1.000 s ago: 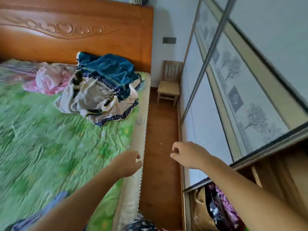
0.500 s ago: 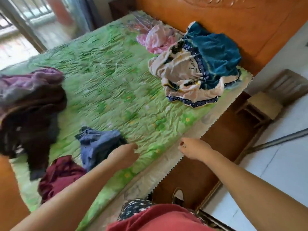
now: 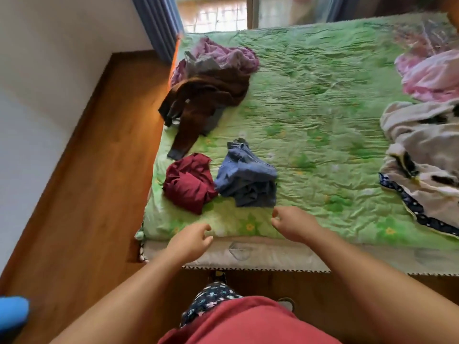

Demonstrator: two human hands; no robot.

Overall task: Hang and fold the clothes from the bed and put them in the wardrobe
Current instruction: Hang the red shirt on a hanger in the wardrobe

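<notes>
1. Green and crinkled, a flowered quilt [image 3: 323, 115] covers the bed [image 3: 273, 256] and fills most of the view. The pale mattress side shows along the near edge.
2. A wooden floor [image 3: 94, 175] runs along the bed's left side up to a white wall [image 3: 49, 40]. A blue curtain [image 3: 159, 23] hangs at the far corner.
3. A cream blanket [image 3: 422, 150] with dark dotted trim lies bunched at the right of the quilt, cut off by the frame.
4. A brown garment [image 3: 206, 95] sprawls near the far left corner of the bed, with one sleeve trailing toward the near side.
5. A pink cloth [image 3: 432, 75] sits crumpled at the far right, just beyond the cream blanket.
6. A purple garment [image 3: 223, 55] is heaped against the far side of the brown one, touching it.
7. A blue garment [image 3: 248, 177] that looks like denim lies rumpled near the bed's near edge, touching the maroon garment [image 3: 188, 182] on its left.
8. The right hand [image 3: 290, 223] hovers over the quilt just short of the blue garment, fingers loosely curled and grasping nothing.
9. The left hand [image 3: 191, 240] hangs over the bed's near edge, below the maroon garment. Its fingers are also loosely curled and it is empty.
10. The clothes all lie on the bed — none is in either hand.
</notes>
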